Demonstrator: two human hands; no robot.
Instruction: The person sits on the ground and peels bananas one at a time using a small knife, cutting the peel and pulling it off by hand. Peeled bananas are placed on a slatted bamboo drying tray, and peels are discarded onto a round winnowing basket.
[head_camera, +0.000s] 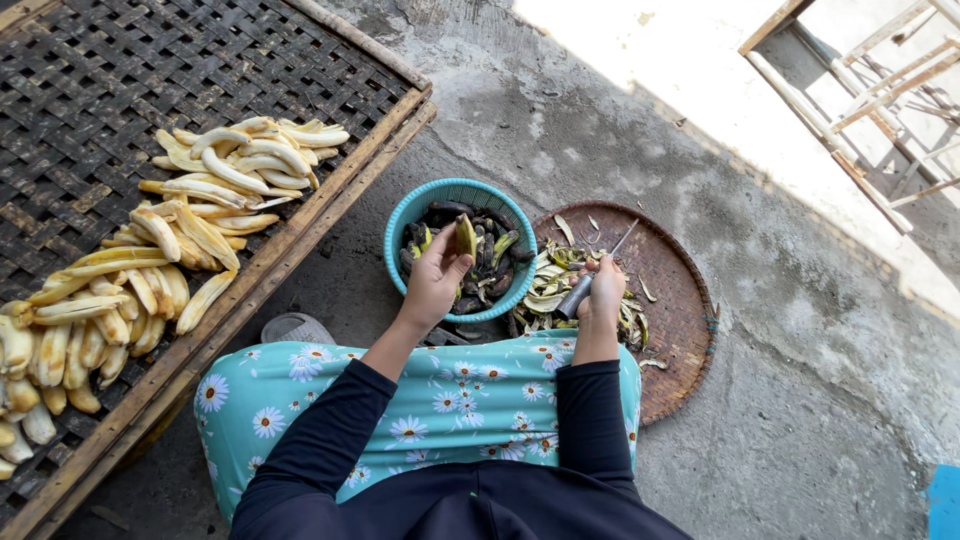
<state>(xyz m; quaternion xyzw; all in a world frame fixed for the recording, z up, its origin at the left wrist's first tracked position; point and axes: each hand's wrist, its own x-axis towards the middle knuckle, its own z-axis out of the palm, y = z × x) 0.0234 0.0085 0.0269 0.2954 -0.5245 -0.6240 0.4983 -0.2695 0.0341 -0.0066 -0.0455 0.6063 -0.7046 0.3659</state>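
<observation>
Dark-skinned, half-peeled banana (466, 237) stands upright, pinched in my left hand (432, 283) over the round turquoise plastic basket (420, 207); my right hand (601, 292), just right, grips the slim steel knife (598, 272), blade angled up-right, away.

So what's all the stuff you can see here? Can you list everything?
Peeled bananas: many, pale yellow, in rows on the woven rack at left.
Woven rack: one, dark slats with a wooden frame, left.
Basket: one, turquoise plastic, centre, holding dark unpeeled bananas.
Round tray: one, brown woven, right of the basket, with a pile of peels.
Wooden frame: one, pale, top right.
Ground: grey concrete.
Banana: one, dark-skinned, in the left hand.
Knife: one, grey handle, thin blade, in the right hand.
Left hand: over the basket.
Right hand: over the tray.
</observation>
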